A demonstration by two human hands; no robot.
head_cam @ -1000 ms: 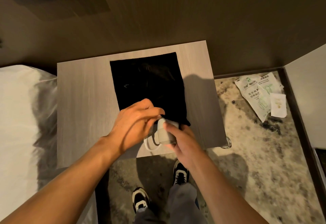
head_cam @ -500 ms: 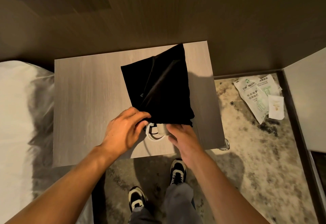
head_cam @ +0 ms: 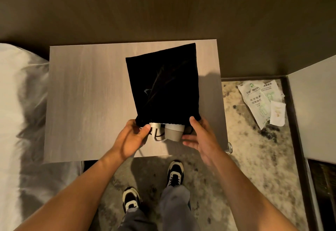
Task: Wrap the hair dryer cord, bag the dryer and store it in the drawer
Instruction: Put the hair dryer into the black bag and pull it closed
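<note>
A black drawstring bag (head_cam: pixel 164 87) lies on the light wooden nightstand (head_cam: pixel 87 100), its mouth toward me. The grey-and-white hair dryer (head_cam: pixel 173 132) sticks out of that mouth, with a loop of white cord (head_cam: pixel 154 131) beside it; most of the dryer is hidden inside. My left hand (head_cam: pixel 131 138) pinches the left corner of the bag's opening. My right hand (head_cam: pixel 199 136) grips the right corner, fingers curled under the dryer's end. No drawer shows from this angle.
A white bed (head_cam: pixel 16 114) borders the nightstand on the left. White plastic packets (head_cam: pixel 261 101) lie on the patterned floor to the right, by a pale wall panel (head_cam: pixel 312 109). My shoes (head_cam: pixel 174 174) stand below the nightstand's front edge. A dark wall is behind.
The dryer has gone deeper into the bag. My right hand left the dryer and took the bag's right corner; my left hand holds the left corner. The bag flattened and straightened.
</note>
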